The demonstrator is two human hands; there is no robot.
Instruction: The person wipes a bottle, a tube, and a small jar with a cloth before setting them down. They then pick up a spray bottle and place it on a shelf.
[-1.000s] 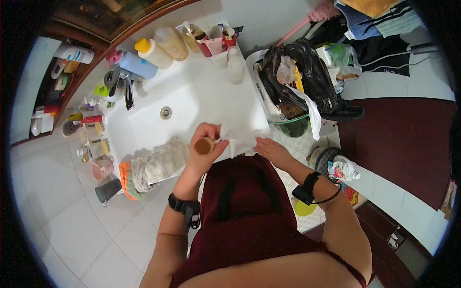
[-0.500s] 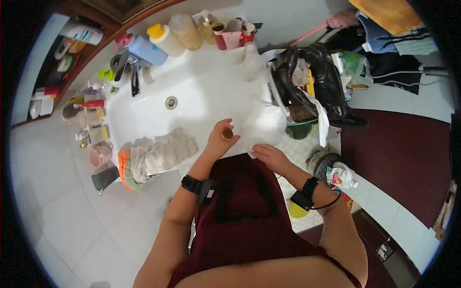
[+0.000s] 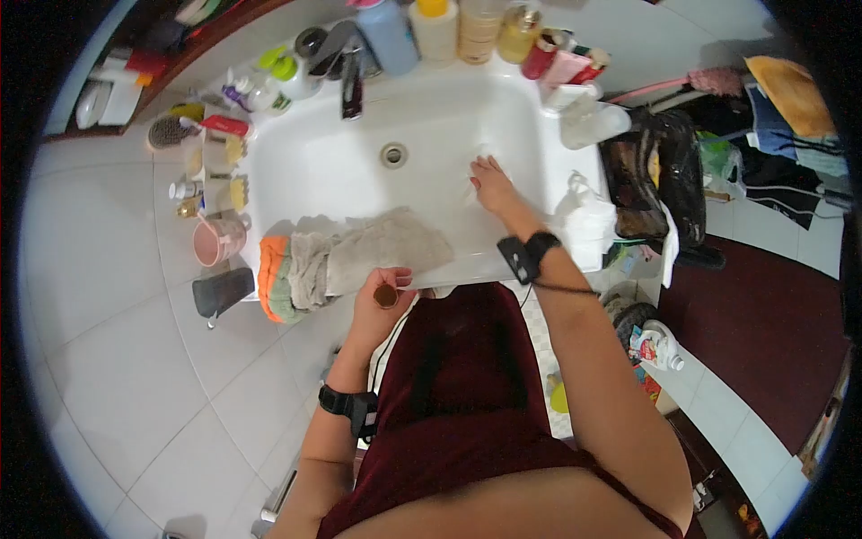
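My left hand (image 3: 366,310) is wrapped round a small cylindrical container with a brown round top (image 3: 386,296), just off the front rim of the white sink (image 3: 449,271). Beside that hand, a grey towel (image 3: 382,249) is draped over the rim. My right hand (image 3: 495,187) reaches down into the basin, right of the drain (image 3: 393,155), its fingers stretched out. Something pale and see-through, too faint to name, shows by its fingertips. A dark faucet (image 3: 351,90) stands at the back of the sink.
Several bottles, including a blue pump bottle (image 3: 388,40), line the back ledge. Crumpled white tissue (image 3: 585,220) lies on the right ledge, beside a black bag (image 3: 673,175). A pink cup (image 3: 218,240) and a dark grey container (image 3: 223,297) stand at the left.
My right hand has moved from the front rim forward into the basin. My left hand, still holding the container, has shifted left and back toward me. The camera view has shifted too.
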